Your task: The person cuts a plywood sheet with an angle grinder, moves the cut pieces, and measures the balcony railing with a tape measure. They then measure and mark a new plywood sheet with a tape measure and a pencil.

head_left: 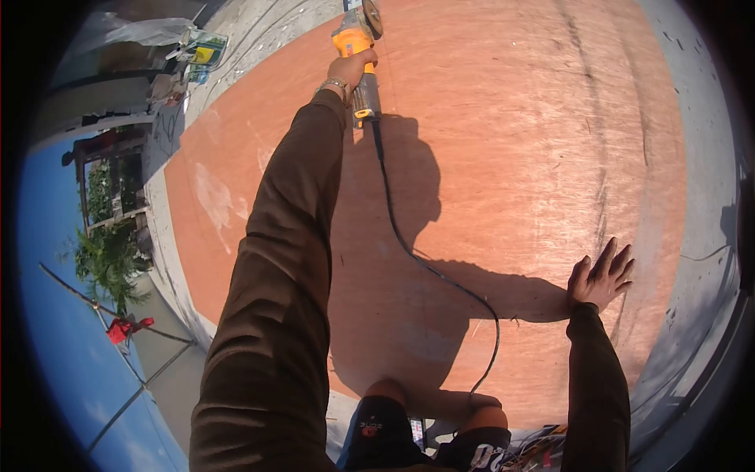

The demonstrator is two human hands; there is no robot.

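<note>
My left hand [351, 69] is wrapped round the body of a yellow and black angle grinder [366, 96] at the top of the view. The grinder's disc [373, 19] points away from me, past the far side of my fist. A black power cord [409, 250] runs from its rear end down across the reddish plywood sheet [503, 157] towards my knees. On the right, my right hand [600, 282] lies flat on the plywood with its fingers spread, holding nothing. My shadow covers the middle of the sheet.
Pale concrete [712, 118] borders the sheet on the right. Tangled wires [535, 452] lie near my right knee. At upper left are a bag-like item with a yellow label [203, 55] and loose debris. Poles with a red cloth [126, 329] and a green plant [110, 263] stand at left.
</note>
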